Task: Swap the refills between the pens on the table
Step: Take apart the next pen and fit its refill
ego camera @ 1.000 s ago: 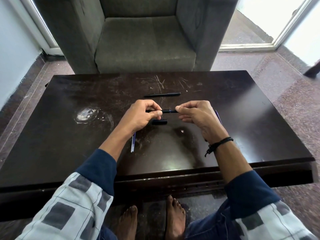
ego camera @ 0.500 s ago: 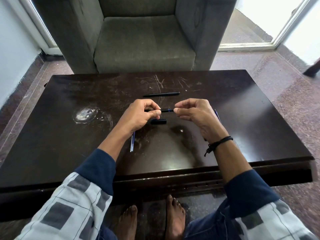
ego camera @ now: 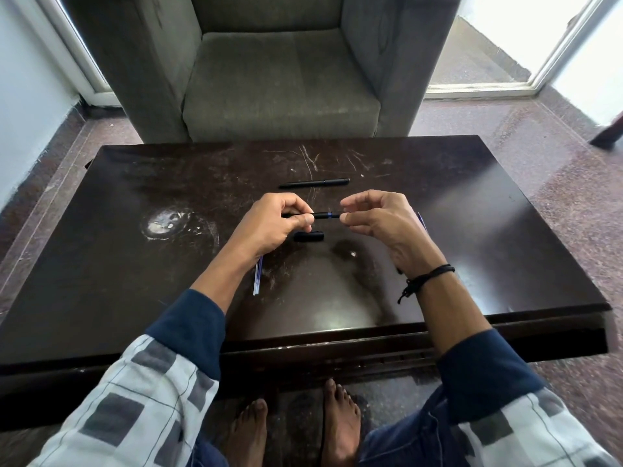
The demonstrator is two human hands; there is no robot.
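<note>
One pen barrel (ego camera: 317, 215) is gripped by the left hand (ego camera: 269, 227), fingers curled round it, above the table (ego camera: 135, 264) centre. The blue refill (ego camera: 331, 215) is met at its end by the right hand (ego camera: 381, 220), fingertips loosely curled (a true pinch cannot be told). It is best fed coaxially, straight, unbent.

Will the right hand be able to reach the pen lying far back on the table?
Probably yes: the far pen lies uncovered just beyond the right hand, with nothing between them.
</note>
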